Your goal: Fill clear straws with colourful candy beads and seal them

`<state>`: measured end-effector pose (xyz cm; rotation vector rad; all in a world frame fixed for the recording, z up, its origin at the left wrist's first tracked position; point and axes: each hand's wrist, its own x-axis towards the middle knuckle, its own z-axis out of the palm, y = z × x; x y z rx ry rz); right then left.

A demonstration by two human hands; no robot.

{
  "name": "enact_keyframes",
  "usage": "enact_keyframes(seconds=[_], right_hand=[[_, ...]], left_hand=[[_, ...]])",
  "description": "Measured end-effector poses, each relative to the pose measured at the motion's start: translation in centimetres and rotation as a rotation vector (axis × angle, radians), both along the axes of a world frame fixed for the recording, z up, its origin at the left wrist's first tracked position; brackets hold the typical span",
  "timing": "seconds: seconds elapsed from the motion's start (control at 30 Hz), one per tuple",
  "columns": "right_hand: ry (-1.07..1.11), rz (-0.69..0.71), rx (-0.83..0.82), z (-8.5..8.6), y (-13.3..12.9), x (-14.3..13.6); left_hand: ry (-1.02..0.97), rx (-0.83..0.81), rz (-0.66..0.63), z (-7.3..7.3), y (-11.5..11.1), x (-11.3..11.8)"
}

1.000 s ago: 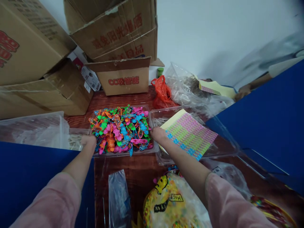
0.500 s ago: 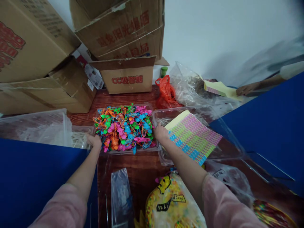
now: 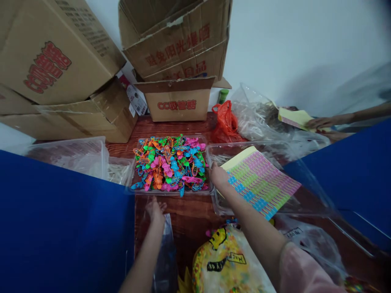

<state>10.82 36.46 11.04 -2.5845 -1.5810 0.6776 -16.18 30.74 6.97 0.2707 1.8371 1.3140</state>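
A clear plastic tray (image 3: 171,192) holds a heap of small bright toys (image 3: 171,165) in pink, green, orange and blue, some shaped like little skateboards. At its right side, my right hand (image 3: 219,178) is closed on the rim, its fingertips partly hidden. My left hand (image 3: 156,207) is just below the tray's front edge, apart from it, with loosely spread fingers and nothing in them. Under that wrist lies a stack of clear plastic bags (image 3: 166,248). A sheet of coloured stickers (image 3: 262,181) rests on another clear tray (image 3: 308,209), beside my right forearm.
Cardboard boxes (image 3: 175,108) stand along the wall. Behind the trays are a red plastic bag (image 3: 225,124) and a clear bag (image 3: 253,112). A printed yellow bag (image 3: 229,264) lies in front. Blue panels (image 3: 67,228) flank the table. At right, another person's hand (image 3: 320,122) holds yellow sheets.
My left hand has let go of the tray's left side and moved right and toward me, its fingers opening. My right hand stays at the tray's right rim. The view has turned slightly left.
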Motion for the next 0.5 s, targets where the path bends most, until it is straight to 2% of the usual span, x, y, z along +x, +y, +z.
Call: enact_keyframes(seconds=[0.07,0.17,0.33,0.5], right_hand=[[-0.004,0.020,0.022,0.4,-1.3,-0.1],[0.027,0.044,0.131,0.4,-4.1,-0.6],[0.159,0.068,0.404,-1.6,-10.5,-2.2],[0.226,0.141,0.556,-3.4,-17.0,-4.2]], left_hand=[[-0.194,-0.044,-0.056,-0.6,-0.7,1.7],[-0.357,-0.023,-0.096,-0.5,0.4,3.7],[-0.400,0.001,-0.056,0.3,3.5,5.1],[-0.382,0.012,-0.047,0.3,5.8,5.9]])
